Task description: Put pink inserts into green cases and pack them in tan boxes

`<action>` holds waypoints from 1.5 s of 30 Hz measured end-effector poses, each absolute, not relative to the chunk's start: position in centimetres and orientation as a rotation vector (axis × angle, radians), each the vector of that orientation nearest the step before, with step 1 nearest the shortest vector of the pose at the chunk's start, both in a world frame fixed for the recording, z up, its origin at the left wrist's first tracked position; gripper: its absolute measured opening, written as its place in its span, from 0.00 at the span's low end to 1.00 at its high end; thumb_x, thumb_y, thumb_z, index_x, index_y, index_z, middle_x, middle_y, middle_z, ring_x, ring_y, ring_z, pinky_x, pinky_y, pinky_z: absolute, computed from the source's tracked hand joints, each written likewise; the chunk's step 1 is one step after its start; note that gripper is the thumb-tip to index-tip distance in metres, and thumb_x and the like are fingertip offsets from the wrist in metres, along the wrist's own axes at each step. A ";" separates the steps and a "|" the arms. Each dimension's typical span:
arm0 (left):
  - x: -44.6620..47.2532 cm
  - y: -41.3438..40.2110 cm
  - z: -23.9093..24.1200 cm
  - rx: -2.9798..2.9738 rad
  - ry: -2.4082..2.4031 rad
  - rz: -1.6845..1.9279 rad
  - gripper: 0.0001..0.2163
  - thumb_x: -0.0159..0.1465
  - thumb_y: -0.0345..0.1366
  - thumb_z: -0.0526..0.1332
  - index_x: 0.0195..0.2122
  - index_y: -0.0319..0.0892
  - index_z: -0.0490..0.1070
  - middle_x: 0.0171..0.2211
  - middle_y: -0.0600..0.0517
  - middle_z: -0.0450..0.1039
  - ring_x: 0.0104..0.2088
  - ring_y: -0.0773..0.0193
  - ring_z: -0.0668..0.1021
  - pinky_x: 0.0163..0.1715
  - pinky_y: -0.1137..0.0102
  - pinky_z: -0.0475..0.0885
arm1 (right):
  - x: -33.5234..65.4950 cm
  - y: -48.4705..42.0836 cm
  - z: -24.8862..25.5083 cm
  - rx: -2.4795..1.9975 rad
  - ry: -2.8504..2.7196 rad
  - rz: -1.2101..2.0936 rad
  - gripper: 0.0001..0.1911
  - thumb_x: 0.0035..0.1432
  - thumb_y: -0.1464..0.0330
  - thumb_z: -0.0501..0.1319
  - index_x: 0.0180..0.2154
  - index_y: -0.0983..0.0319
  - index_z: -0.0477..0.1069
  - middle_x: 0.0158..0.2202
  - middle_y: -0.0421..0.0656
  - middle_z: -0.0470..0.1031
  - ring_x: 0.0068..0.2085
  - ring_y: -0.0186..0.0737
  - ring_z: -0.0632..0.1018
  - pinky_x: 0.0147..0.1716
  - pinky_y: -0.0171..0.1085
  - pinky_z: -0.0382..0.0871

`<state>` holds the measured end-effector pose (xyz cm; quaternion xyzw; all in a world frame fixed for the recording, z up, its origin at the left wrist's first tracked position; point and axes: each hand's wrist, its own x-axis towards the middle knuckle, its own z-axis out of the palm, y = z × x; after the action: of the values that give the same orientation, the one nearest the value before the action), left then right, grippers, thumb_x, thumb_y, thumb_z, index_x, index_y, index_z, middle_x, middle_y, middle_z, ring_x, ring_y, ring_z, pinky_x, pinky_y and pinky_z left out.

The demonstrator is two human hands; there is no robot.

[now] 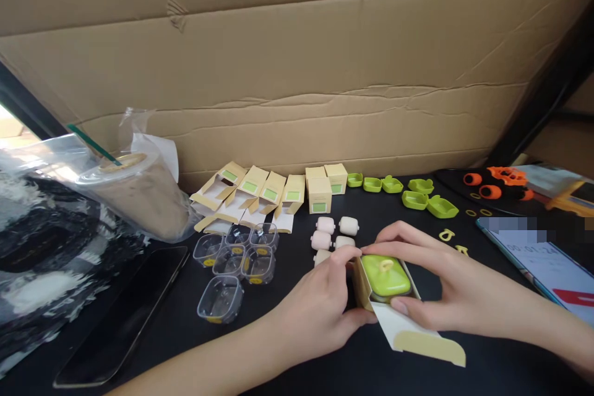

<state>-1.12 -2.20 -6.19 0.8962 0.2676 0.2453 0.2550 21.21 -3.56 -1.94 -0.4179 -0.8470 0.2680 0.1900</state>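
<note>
My left hand (315,306) is closed around a small cardboard box (363,288), with its thumb below and its fingers at the far side. The box's white-lined end flap (417,337) hangs out toward me. In the box's opening sits a small container with a glossy green lid (387,275), topped by a pale yellow loop. My right hand (445,278) pinches the lidded container, its thumb at the near edge and its fingers across the far edge. How deep the container sits is hidden.
Behind are opened boxes (250,185), closed boxes (320,193) and green lids (414,199). Several clear cups (220,300) and pale rounded pieces (321,239) lie nearer. A dark phone (125,315) and bagged drink (139,192) are left; a lit phone (538,260) and orange toy (505,179) right.
</note>
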 end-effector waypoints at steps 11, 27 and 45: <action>-1.1 -2.2 -6.1 2.486 0.727 0.671 0.27 0.63 0.34 0.60 0.55 0.46 0.42 0.52 0.41 0.66 0.49 0.51 0.75 0.45 0.57 0.75 | 21.4 -3.3 -1.6 -1.230 -2.409 0.831 0.19 0.62 0.60 0.58 0.55 0.52 0.67 0.46 0.43 0.66 0.48 0.43 0.72 0.48 0.39 0.67; -1.0 -2.6 -4.7 2.455 0.887 0.447 0.17 0.62 0.35 0.61 0.51 0.42 0.60 0.51 0.44 0.66 0.49 0.53 0.73 0.47 0.58 0.72 | 21.6 -3.4 -2.1 -1.230 -2.282 0.686 0.30 0.54 0.58 0.67 0.58 0.54 0.65 0.41 0.43 0.71 0.41 0.42 0.75 0.43 0.39 0.72; -0.9 -2.0 -3.8 2.433 0.814 0.582 0.14 0.61 0.41 0.62 0.46 0.44 0.68 0.46 0.46 0.72 0.47 0.54 0.73 0.50 0.58 0.69 | 21.1 -2.9 -3.0 -1.084 -2.056 0.690 0.12 0.64 0.59 0.56 0.43 0.54 0.76 0.49 0.47 0.71 0.52 0.47 0.72 0.51 0.45 0.68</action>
<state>-0.90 -1.97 -3.79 0.8949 0.2992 0.2140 0.2525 21.09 -2.94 -3.04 -0.4187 -0.7941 0.2666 0.3507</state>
